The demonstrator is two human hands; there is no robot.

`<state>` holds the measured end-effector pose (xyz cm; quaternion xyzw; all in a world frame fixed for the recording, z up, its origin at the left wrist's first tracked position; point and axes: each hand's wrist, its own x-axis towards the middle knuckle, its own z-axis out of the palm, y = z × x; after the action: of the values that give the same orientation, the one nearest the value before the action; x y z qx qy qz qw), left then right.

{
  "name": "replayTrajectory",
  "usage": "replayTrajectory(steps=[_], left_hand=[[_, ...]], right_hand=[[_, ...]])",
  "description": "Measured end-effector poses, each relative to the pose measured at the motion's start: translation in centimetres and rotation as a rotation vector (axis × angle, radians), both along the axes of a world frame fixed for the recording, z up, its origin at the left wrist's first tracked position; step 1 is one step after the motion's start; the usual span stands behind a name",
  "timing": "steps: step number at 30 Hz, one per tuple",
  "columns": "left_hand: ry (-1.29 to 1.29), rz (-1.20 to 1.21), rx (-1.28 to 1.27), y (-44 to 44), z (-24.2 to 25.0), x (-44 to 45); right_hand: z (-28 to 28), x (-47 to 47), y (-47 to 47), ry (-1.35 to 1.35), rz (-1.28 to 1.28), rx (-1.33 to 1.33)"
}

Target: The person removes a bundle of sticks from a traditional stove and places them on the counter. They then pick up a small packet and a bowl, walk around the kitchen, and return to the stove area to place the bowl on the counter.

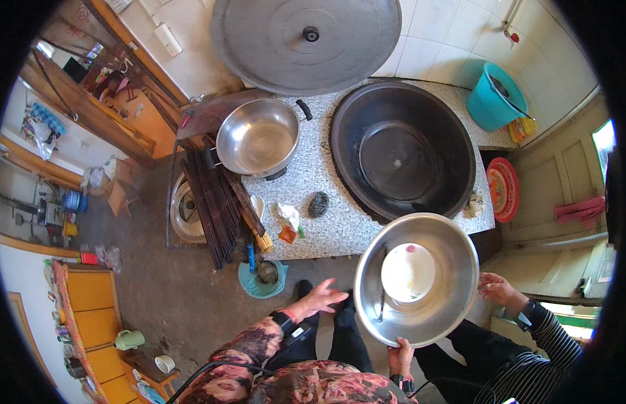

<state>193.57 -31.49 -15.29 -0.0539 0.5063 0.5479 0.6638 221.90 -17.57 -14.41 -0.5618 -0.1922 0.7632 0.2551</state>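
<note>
My left hand [320, 299], in a floral sleeve with a dark band at the wrist, is held out with its fingers apart and nothing in it. My right hand [401, 354] grips the near rim of a large stainless steel basin [447, 308]. Inside the basin lie a white dish [408, 272] with a red mark and a thin dark utensil [382, 298]. A co-worker's hand [497, 290], below a striped sleeve, is at the basin's right rim; contact cannot be told. Beyond the basin, a large dark wok [399, 161] is set into the speckled counter [333, 237].
A steel pan [257, 139] stands at the counter's left, beside dark slats [212, 212]. A dark scrubber [318, 204] and white crumpled wrapping [289, 214] lie nearby. A lined bin [262, 285] is on the floor. A turquoise bucket [487, 103] stands far right; a large lid [272, 45] leans behind.
</note>
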Motion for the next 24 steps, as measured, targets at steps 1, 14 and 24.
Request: replayTrajectory(steps=[1, 14, 24], left_hand=[[-0.041, 0.054, -0.078, 1.4, 0.1, 0.4], [1.215, 0.042, -0.451, -3.8, -10.0, -10.7], [1.842, -0.355, -0.549, 6.0, -13.1, -15.3]], right_hand=[[0.0, -0.4, -0.1, 0.060, 0.021, 0.033], [-2.9, -6.8, 2.1, 0.153, 0.318, -0.043], [-5.7, -2.8, 4.5, -0.116, 0.437, 0.036]])
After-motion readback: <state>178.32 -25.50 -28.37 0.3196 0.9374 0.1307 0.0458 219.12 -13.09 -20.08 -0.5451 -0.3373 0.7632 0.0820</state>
